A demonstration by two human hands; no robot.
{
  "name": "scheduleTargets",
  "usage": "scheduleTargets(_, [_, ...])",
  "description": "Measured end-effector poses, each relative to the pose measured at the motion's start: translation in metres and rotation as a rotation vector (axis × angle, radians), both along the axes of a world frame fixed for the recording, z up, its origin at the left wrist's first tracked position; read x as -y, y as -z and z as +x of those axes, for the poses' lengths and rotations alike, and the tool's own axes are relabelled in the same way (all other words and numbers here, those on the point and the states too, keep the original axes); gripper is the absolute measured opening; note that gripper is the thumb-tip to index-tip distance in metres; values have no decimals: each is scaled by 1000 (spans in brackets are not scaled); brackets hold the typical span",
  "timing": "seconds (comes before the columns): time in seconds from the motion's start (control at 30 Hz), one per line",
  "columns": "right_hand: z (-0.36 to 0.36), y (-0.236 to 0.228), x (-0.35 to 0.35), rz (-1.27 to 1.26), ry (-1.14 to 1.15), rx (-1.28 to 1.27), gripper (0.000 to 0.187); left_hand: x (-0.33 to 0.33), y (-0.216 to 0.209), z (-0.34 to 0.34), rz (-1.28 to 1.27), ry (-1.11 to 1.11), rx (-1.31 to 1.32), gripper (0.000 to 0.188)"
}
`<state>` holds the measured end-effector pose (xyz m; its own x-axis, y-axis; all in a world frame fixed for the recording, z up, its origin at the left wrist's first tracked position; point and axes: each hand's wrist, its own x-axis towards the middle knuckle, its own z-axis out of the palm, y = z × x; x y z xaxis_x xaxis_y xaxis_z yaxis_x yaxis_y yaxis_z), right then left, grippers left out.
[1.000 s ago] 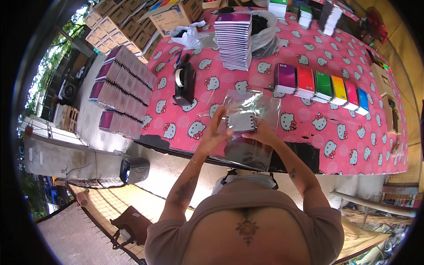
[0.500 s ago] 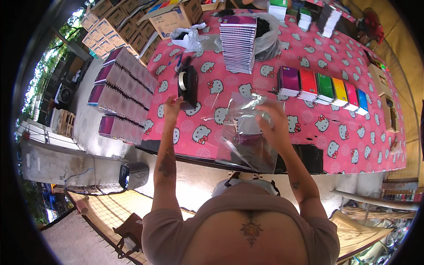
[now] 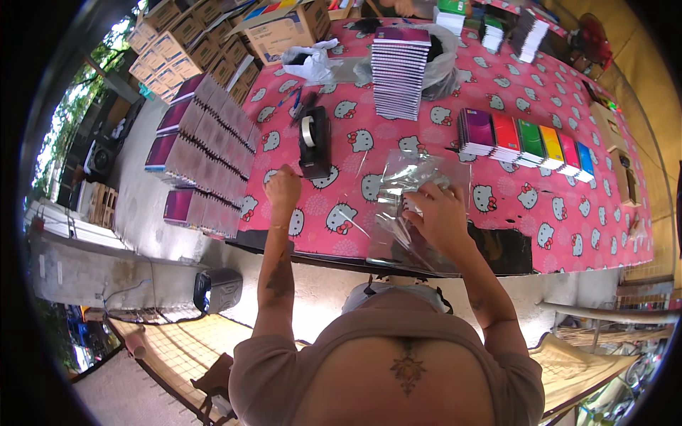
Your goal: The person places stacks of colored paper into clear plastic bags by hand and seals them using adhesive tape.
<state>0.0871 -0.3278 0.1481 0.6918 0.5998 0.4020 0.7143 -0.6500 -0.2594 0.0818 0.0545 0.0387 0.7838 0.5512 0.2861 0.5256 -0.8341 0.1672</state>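
Note:
My left hand point(image 3: 283, 188) is closed, just left of the near end of a black tape dispenser point(image 3: 317, 153) that carries a roll of tape point(image 3: 307, 131). Whatever its fingers may hold is hidden. My right hand point(image 3: 442, 216) rests with bent, spread fingers on a clear plastic sleeve point(image 3: 398, 186) at the table's near edge. The plastic is shiny and wrinkled; what lies under my palm is mostly covered.
Spiral notebooks stand in tall stacks at left point(image 3: 202, 135) and in a purple stack point(image 3: 400, 74) at back centre. A row of coloured notebooks point(image 3: 529, 142) lies to the right. Plastic bags point(image 3: 312, 64) and cardboard boxes point(image 3: 280, 35) are at the far side of the pink table cover point(image 3: 497, 220).
My left hand has drawn slightly away from the tape dispenser and curled closed. The right hand has come down onto the plastic sleeve, which lies flatter. The view has shifted slightly.

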Motion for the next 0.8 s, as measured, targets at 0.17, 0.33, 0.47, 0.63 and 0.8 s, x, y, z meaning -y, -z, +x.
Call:
scheduleTargets(0.17, [0, 11, 3, 4, 55, -65, 31, 102, -62, 6, -1099, 980, 264, 16])
scheduleTargets(0.33, [5, 7, -3, 77, -27, -180, 36, 159, -63, 26, -1116, 1185, 51, 25])
scheduleTargets(0.47, [1, 1, 10, 54, -10, -117, 43, 160, -69, 38, -835, 1412, 134, 29])
scheduleTargets(0.63, [-3, -4, 43, -110, 44, -59, 43, 151, -61, 41, -646, 1384, 196, 34])
scheduleTargets(0.8, [-1, 9, 39, 23, 5, 65, 44, 170, -100, 35, -824, 1394, -2, 34])
